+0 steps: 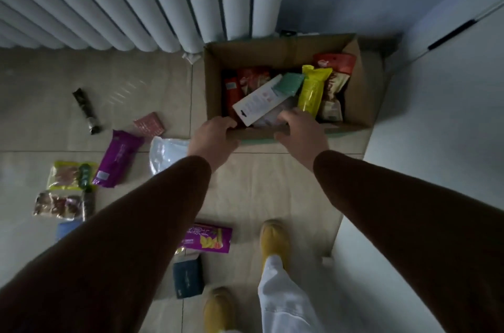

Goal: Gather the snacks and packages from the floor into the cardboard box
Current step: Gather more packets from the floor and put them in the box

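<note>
Both hands at cardboard box point(362, 103) near rim: left hand point(214, 139) curled over edge, likely steadying; right hand point(301, 132) pinching white packet point(257, 102) inside. Purple snack bag point(117, 158) and others wait on floor point(259, 188).

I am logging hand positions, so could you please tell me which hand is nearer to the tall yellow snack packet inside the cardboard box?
Right. The right hand sits at the box's near rim just below the tall yellow snack packet; the left hand holds that rim farther left.
</note>
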Action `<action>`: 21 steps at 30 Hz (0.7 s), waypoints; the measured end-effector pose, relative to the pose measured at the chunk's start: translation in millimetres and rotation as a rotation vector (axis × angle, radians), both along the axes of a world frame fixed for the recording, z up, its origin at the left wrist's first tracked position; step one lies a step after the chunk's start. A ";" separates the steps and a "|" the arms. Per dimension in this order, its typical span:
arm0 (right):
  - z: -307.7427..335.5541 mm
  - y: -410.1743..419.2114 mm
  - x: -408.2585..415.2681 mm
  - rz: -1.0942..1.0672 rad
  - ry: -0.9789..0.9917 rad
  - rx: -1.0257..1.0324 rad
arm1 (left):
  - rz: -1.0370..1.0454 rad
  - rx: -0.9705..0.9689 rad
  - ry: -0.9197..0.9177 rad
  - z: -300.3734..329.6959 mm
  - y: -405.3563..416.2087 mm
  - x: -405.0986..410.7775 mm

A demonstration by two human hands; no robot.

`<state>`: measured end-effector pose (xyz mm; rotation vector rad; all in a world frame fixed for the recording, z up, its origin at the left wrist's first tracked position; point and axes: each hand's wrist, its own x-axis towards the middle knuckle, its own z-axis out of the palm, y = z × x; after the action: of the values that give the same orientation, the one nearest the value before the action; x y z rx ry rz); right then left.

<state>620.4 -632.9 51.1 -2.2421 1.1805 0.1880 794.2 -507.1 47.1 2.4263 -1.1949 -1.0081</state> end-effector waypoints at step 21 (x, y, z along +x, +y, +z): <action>16.8 385.6 121.4 0.544 0.049 0.091 | 0.542 0.186 -0.060 37.2 462.5 22.4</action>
<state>741.9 -247.3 67.9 -2.4372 0.5451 0.4997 816.6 -44.6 84.4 2.7108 -0.4161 -0.9061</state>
